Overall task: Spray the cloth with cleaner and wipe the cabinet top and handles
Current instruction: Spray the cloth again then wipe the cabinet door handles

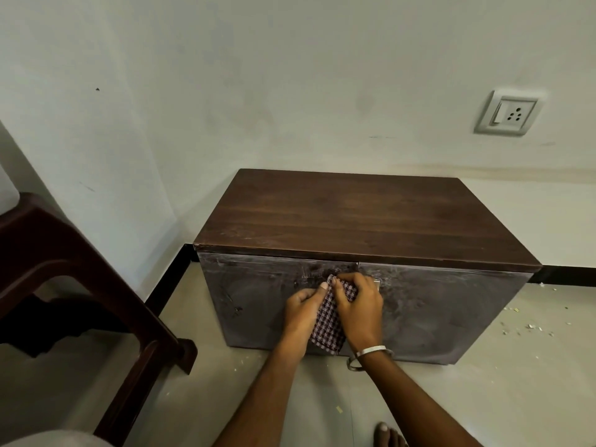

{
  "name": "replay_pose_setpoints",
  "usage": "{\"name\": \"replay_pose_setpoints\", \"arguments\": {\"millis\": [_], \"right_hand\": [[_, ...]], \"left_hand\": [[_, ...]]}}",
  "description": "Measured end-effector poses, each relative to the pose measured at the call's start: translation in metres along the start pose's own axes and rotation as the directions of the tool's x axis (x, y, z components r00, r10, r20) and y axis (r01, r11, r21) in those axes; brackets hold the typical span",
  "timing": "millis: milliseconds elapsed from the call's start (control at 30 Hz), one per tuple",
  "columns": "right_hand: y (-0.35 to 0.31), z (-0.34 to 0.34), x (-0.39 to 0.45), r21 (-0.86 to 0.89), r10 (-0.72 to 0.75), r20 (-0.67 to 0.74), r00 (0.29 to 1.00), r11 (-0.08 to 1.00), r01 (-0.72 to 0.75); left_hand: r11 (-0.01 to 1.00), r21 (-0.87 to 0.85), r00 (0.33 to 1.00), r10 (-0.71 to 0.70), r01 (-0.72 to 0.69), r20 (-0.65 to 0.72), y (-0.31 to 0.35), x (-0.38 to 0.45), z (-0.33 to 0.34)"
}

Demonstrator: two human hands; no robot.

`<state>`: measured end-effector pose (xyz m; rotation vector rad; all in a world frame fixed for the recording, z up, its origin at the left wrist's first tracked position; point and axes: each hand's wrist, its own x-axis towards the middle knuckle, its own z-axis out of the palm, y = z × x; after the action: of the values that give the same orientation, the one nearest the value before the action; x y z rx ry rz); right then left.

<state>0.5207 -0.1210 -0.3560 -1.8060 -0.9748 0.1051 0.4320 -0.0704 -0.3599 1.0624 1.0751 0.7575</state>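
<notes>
A low cabinet stands against the wall, with a dark wooden top [361,217] and two dusty grey doors [445,311]. Both hands are at the middle of the doors, just under the top's front edge. A red-and-white checked cloth [327,330] hangs between them. My left hand [303,312] pinches the cloth's upper left edge. My right hand [358,306] grips the cloth from the right and presses it against the door seam. A small metal handle [376,283] peeks out beside my right hand. No spray bottle is in view.
A dark brown plastic chair [64,279] stands close on the left. A wall socket [509,112] sits high on the right. Small debris [529,327] lies on the tiled floor right of the cabinet. My foot [387,435] shows at the bottom edge.
</notes>
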Motion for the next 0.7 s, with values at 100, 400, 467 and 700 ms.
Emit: {"name": "replay_pose_setpoints", "arguments": {"millis": [100,400,467,700], "right_hand": [[0.006,0.002,-0.007,0.056,0.01,-0.014,1.0,0.998,-0.009],[0.017,0.01,-0.011,0.157,0.059,-0.016,0.998,0.986,-0.055],[0.012,0.009,-0.006,0.177,0.085,-0.029,0.996,0.981,-0.078],[0.02,0.01,-0.014,0.25,0.173,0.039,0.984,0.952,-0.178]], "left_hand": [[0.999,0.036,1.0,0.022,-0.022,0.004,-0.006,0.0,-0.001],[0.994,0.088,0.997,0.067,-0.069,0.024,-0.009,0.001,-0.002],[0.994,0.073,0.997,0.082,-0.082,0.011,-0.005,0.002,0.0],[0.988,0.118,0.995,0.093,-0.097,0.039,-0.013,0.001,-0.006]]}}
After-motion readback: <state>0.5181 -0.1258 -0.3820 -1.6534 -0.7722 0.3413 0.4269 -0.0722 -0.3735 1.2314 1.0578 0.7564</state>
